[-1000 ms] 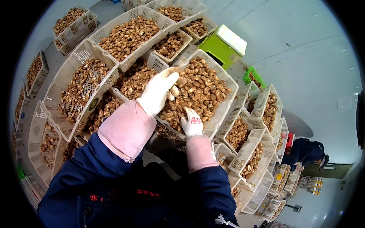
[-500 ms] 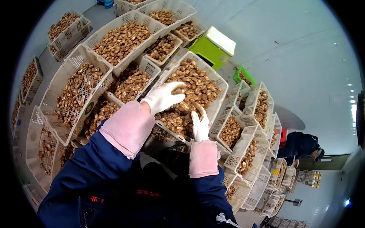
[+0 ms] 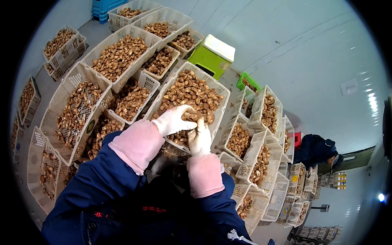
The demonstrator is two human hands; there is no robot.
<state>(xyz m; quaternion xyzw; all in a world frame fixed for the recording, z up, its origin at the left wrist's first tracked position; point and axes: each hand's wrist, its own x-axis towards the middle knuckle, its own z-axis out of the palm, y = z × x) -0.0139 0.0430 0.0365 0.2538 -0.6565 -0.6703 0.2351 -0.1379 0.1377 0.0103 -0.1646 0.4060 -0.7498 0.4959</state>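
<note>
Brown mushrooms [image 3: 192,87] fill a white plastic crate [image 3: 222,92] in front of me. Over its near part, my two white-gloved hands meet at a mushroom [image 3: 206,117]. My left hand [image 3: 174,120] is curled, its fingers and thumb closing on the mushroom from the left. From below, my right hand [image 3: 199,139] comes up with its fingertips together against the same mushroom. The exact grip is partly hidden by the gloves. Pink sleeve covers wrap both wrists.
Crates of mushrooms stand on my left [image 3: 75,110] and in stacks on the right [image 3: 257,157]. A green box with a white lid [image 3: 212,56] and a small green basket [image 3: 247,81] stand beyond. Another person [image 3: 316,151] bends over at the far right.
My hands have come together over the crate, from apart to meeting at one mushroom. The view has shifted, so the crates appear farther left.
</note>
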